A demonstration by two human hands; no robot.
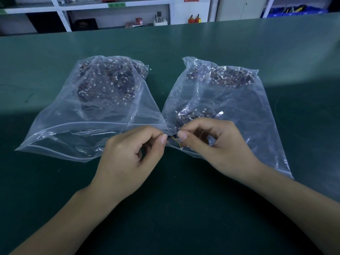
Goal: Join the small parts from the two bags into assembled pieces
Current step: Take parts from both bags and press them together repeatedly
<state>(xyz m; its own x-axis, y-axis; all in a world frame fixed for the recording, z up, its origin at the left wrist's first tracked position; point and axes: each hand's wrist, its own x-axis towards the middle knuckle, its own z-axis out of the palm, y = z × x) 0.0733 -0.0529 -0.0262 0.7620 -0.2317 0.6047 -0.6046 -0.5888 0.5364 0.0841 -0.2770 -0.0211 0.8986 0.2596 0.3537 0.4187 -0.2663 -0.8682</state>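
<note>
Centrally, a small dark part with thin yellow wires (173,138) is pinched between both hands, just above the green table mat (184,208), at the gap between the two bag mouths. The left hand (128,159) is curled, thumb and forefinger closed on the part's left end. The right hand (215,144) is curled likewise, its thumb and fingers closed on the part's right end; whether one piece or two joined pieces are held cannot be told. A tiny white connector hangs from the yellow wires below the right thumb.

Two clear zip-top plastic bags are laid flat on the mat, side by side, mouths toward the person, edges nearly touching in the middle. The left clear plastic bag (60,126) is filled at its far end with a heap of dark parts with white connectors (106,81). The right clear plastic bag (266,129) is filled with a similar dark heap at its far end (230,76), plus a smaller cluster just beyond the right hand.

White shelving (62,17) and two red fire extinguishers (194,18) are seen past the table's far edge.
</note>
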